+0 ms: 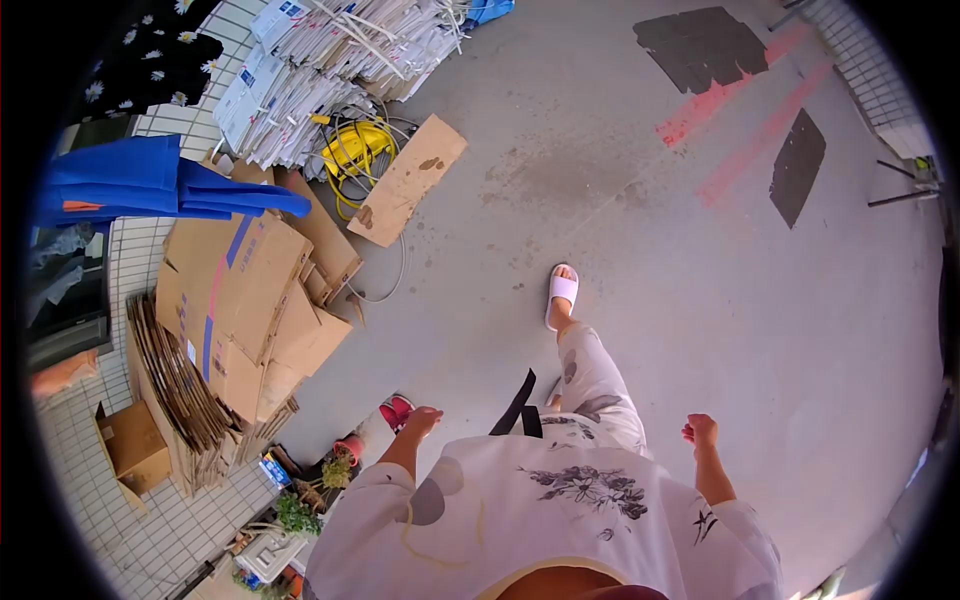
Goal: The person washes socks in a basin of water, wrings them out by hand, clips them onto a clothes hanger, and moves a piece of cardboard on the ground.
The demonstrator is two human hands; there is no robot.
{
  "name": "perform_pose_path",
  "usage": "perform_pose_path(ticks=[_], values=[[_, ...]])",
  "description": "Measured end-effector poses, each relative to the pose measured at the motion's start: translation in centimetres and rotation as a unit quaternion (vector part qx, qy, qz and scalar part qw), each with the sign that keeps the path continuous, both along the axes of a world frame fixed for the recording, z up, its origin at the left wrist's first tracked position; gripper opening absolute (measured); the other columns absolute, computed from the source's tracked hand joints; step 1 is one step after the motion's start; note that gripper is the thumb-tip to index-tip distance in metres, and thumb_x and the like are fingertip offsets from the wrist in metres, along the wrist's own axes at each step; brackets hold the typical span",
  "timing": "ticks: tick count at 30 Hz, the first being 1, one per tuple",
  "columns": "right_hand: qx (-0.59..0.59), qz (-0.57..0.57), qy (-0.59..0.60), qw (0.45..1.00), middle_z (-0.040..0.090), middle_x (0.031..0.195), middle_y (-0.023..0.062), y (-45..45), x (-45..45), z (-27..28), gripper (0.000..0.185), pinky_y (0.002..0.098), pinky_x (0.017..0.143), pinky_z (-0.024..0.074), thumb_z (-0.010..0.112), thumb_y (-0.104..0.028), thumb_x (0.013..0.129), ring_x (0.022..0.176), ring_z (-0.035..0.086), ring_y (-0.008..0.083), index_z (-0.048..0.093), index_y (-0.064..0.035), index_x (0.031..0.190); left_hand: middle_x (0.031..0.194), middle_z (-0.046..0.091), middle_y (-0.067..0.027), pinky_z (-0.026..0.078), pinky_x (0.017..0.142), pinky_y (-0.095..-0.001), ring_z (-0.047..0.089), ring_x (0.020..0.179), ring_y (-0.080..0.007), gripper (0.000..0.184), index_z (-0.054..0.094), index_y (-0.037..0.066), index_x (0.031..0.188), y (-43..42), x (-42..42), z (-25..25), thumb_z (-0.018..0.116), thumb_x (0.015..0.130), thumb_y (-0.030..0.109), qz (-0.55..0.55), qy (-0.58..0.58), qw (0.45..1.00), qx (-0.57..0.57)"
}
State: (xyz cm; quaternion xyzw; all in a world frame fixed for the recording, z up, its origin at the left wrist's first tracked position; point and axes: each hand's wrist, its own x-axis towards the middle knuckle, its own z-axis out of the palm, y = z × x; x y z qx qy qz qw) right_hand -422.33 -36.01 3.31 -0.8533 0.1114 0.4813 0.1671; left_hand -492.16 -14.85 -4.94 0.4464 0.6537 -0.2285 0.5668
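My left hand hangs at my side with its fingers curled in, and nothing shows in it. Below it in depth, close by in the view, is a red and white thing like a pair of shoes on the floor. On the other side, my right hand is held away from my body over the grey floor, its fingers loosely closed with nothing visible between them. A pale pink slipper is on my forward foot; the other foot is mostly hidden by my patterned trousers.
Flattened cardboard boxes lean along the tiled wall at left. Beyond them are stacked bundles of paper or card, a yellow machine with cables and a cardboard sheet. Blue cloth hangs above. Potted plants stand at lower left.
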Motion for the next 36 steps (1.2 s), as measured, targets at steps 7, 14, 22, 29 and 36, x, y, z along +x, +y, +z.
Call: perform_pose_path(ticks=[7,14,22,29,36], values=[[0.084,-0.156,0.090,0.980,0.069,0.087,0.0024,-24.5,-13.9,0.3,0.021,0.0266,0.062,0.0505,0.070,-0.024,0.085,0.076,0.066,0.0114,0.071,-0.0099,0.100,0.094,0.069,-0.0072,0.048,0.076,-0.0316,0.063,0.085,-0.0176,0.033,0.067,0.003,0.104,-8.4,10.5,1.7,0.064,0.085,0.030,0.103,-0.066,0.992,0.005],[0.000,-0.286,-0.009,0.958,0.065,0.067,0.0061,-38.8,-28.0,2.3,0.013,0.0283,0.048,0.0485,0.077,-0.014,0.076,0.053,0.058,0.0127,0.069,-0.0043,0.075,0.095,0.069,-0.0068,0.048,0.076,-0.0318,0.063,0.086,-0.0176,0.033,0.067,0.004,0.105,-7.4,13.5,-0.3,0.064,0.085,0.029,-0.259,-0.057,0.964,-0.032],[-0.061,-0.425,-0.112,0.896,0.060,0.062,0.0060,-43.8,-30.9,1.6,0.026,0.0304,0.047,0.0499,0.078,-0.028,0.077,0.052,0.056,0.0151,0.067,-0.0045,0.070,0.097,0.069,-0.0064,0.047,0.076,-0.0320,0.063,0.088,-0.0175,0.033,0.066,0.005,0.107,-4.8,29.5,-0.1,0.064,0.085,0.029,-0.413,-0.050,0.909,0.018],[0.005,-0.503,-0.067,0.862,0.066,0.073,0.0062,-52.3,-38.4,-1.8,0.041,0.0320,0.049,0.0518,0.064,-0.047,0.085,0.054,0.057,0.0173,0.070,-0.0078,0.073,0.098,0.069,-0.0060,0.047,0.077,-0.0321,0.063,0.089,-0.0174,0.033,0.065,0.006,0.108,-16.7,46.6,-0.1,0.064,0.085,0.029,-0.561,-0.079,0.824,0.011],[-0.014,-0.673,0.017,0.739,0.066,0.080,0.0096,-63.5,-42.8,-4.5,0.029,0.0333,0.051,0.0558,0.064,-0.035,0.087,0.066,0.067,0.0206,0.066,-0.0067,0.093,0.099,0.068,-0.0056,0.046,0.077,-0.0323,0.063,0.090,-0.0173,0.033,0.065,0.008,0.109,-31.9,60.2,1.2,0.064,0.084,0.029,-0.693,-0.097,0.715,0.009]])
